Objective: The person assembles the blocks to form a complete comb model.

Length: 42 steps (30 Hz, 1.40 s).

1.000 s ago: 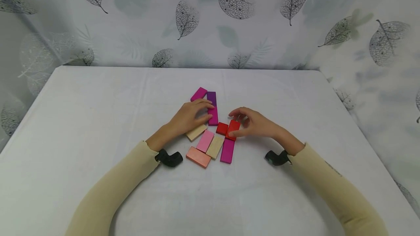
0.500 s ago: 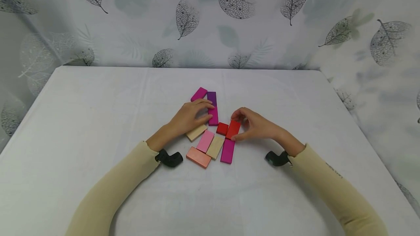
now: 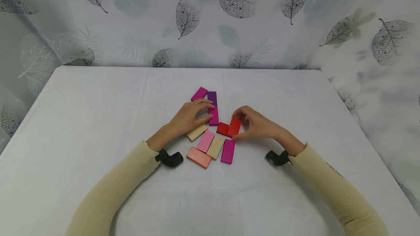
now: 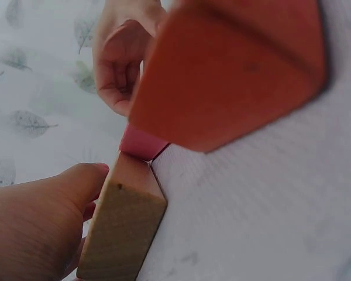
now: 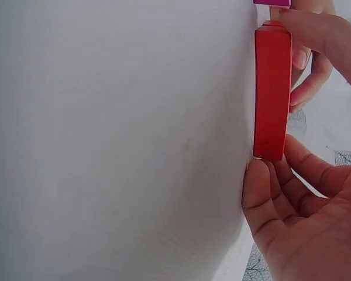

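Observation:
Thumb and fingers of my right hand (image 3: pixel 257 125) pinch a long red block (image 3: pixel 234 127) by its two ends, plain in the right wrist view, where the red block (image 5: pixel 272 93) stands lengthwise. It lies beside a short red block (image 3: pixel 222 128). My left hand (image 3: pixel 190 115) rests over the blocks to the left, its fingertips touching a magenta block (image 3: pixel 214 117) just below a purple block (image 3: pixel 212 97). Under that hand a light wooden block (image 3: pixel 196 132) is partly covered. In the left wrist view an orange block (image 4: pixel 234 76) looms close.
Nearer the person lie a pink block (image 3: pixel 206 140), another wooden block (image 3: pixel 215 147), a salmon block (image 3: pixel 198 156) and a magenta block (image 3: pixel 228 151). A further magenta block (image 3: pixel 199 93) lies at the far end. All are on a white-covered table (image 3: pixel 131 199).
My right hand has closed on the ends of the long red block and shifted it slightly away, opening a small gap to the magenta block below. My left hand has stayed put.

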{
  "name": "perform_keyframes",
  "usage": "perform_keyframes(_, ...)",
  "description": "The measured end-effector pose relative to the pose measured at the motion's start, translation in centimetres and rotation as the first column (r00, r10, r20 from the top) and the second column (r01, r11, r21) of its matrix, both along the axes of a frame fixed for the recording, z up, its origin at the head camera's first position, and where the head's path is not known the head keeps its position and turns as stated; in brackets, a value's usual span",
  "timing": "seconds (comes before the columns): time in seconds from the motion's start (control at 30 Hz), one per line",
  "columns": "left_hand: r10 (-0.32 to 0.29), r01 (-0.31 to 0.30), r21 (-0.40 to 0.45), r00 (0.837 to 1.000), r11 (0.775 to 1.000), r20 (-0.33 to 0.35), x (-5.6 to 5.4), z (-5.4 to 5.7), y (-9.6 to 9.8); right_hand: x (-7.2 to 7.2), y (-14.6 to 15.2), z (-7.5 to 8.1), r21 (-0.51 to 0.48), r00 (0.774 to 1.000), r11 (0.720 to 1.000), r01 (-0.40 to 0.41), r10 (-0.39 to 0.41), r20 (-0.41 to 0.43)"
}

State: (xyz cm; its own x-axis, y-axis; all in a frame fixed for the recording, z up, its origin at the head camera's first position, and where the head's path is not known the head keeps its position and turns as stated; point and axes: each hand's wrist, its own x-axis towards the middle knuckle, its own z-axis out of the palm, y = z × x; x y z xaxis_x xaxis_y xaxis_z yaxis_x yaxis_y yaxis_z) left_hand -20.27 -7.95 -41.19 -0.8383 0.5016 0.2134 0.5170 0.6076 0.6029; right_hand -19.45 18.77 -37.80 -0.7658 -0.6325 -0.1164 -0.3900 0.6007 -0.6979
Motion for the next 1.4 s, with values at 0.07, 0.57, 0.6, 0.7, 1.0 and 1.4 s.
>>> perform_keyframes(0.07,0.003,-0.003,-0.001,1.0,1.0,0.001,0.0,0.0,0.0,-0.1,0.0,0.1,0.019,1.0,1.0,-0.004,0.005,-0.014)
perform_keyframes(0.57,-0.001,0.001,-0.004,1.0,1.0,0.009,0.0,0.2,-0.1,-1.3,0.0,-0.1,0.035,0.996,0.999,0.004,-0.001,-0.085)
perform_keyframes(0.6,-0.001,0.001,-0.005,1.0,1.0,0.007,0.0,0.2,-0.2,-1.5,0.0,0.0,0.036,0.997,0.999,0.002,0.001,-0.083)
perform_keyframes(0.7,0.002,-0.002,-0.004,1.0,1.0,0.002,-0.1,0.3,-0.3,-1.9,-0.1,0.1,0.037,0.996,0.999,-0.01,0.013,-0.088)
perform_keyframes(1.0,-0.005,0.005,-0.005,1.0,1.0,0.024,0.1,0.0,-0.1,-2.9,-0.1,0.4,0.073,0.997,0.997,0.019,-0.014,-0.071)
perform_keyframes(1.4,-0.009,0.009,-0.009,1.0,1.0,0.0,-0.2,-0.1,-0.2,-6.0,-0.4,0.0,0.037,0.992,0.992,0.123,-0.122,-0.042)
